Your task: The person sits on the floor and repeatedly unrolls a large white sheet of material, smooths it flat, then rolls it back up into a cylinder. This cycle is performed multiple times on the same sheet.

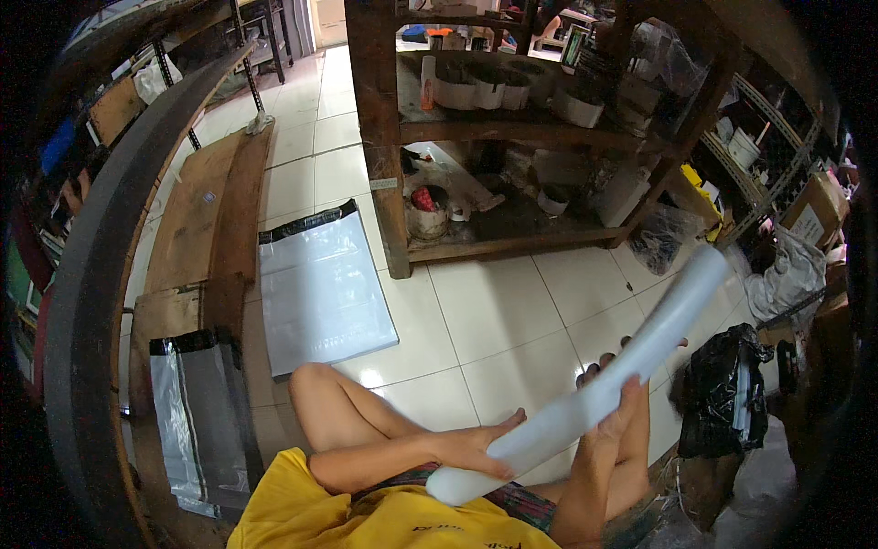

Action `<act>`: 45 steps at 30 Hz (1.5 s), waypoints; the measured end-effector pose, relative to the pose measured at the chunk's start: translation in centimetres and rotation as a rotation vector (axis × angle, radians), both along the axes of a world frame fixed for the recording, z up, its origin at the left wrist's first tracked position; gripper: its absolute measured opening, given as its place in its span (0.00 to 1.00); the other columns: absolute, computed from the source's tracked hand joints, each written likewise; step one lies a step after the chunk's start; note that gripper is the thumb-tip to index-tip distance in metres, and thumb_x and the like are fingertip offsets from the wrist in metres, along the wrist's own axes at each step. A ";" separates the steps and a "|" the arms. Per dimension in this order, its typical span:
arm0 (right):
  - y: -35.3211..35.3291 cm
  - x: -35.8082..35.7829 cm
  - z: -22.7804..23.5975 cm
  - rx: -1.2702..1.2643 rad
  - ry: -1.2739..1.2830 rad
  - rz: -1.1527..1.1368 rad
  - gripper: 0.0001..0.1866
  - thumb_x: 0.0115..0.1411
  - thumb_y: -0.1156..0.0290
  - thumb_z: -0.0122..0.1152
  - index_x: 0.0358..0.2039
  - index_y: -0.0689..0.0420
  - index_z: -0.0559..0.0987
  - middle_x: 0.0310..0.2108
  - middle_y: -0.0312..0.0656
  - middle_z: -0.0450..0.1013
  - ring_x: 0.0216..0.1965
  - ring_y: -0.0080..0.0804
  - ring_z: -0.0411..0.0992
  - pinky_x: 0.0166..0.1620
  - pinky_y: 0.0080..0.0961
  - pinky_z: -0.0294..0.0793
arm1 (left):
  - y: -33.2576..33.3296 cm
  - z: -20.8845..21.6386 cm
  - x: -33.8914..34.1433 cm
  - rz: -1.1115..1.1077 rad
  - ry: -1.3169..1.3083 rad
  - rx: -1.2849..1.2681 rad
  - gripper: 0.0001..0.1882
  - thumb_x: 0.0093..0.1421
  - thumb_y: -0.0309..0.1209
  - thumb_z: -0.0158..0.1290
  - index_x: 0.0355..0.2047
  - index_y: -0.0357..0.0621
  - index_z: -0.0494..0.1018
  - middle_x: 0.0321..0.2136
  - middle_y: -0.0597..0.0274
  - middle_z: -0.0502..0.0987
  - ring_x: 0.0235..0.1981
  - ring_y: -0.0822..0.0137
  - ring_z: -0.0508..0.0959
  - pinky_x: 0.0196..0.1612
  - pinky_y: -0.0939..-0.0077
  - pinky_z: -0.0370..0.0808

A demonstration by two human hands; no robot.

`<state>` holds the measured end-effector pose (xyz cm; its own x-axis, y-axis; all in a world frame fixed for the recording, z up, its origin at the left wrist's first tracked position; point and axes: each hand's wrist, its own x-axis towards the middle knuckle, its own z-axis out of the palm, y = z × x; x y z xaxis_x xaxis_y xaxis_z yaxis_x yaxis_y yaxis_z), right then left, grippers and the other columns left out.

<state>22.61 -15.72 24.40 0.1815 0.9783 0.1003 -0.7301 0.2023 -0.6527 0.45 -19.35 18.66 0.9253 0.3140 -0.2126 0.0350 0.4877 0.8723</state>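
A long, pale bluish-white roll (640, 352) lies slantwise across my lap, its near end low by my yellow shirt and its far end up to the right. It looks like rolled plastic or foam sheet; I cannot tell which. Around its nearer part my left hand (471, 448) is closed, with some fingers hidden behind it. Further up, my right hand (620, 412) grips the roll from its lower side, the thumb showing along it. My bare legs are bent beneath the roll.
Left on the floor lie a flat white plastic mailer bag (325, 288) with a black edge and a grey one (201, 421). Wooden boards (197, 210) lie beside them. A dark wooden shelf (512, 242) with pots stands ahead. A black plastic bag (727, 389) sits at the right.
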 end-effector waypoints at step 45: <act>1.2 -7.2 10.5 1.005 -1.389 -0.232 0.19 0.62 0.68 0.56 0.52 0.62 0.74 0.45 0.44 0.73 0.47 0.35 0.72 0.53 0.34 0.71 | 16.7 6.5 -2.8 0.470 0.585 1.062 0.38 0.51 0.34 0.64 0.60 0.37 0.62 0.50 0.41 0.75 0.51 0.46 0.77 0.55 0.58 0.72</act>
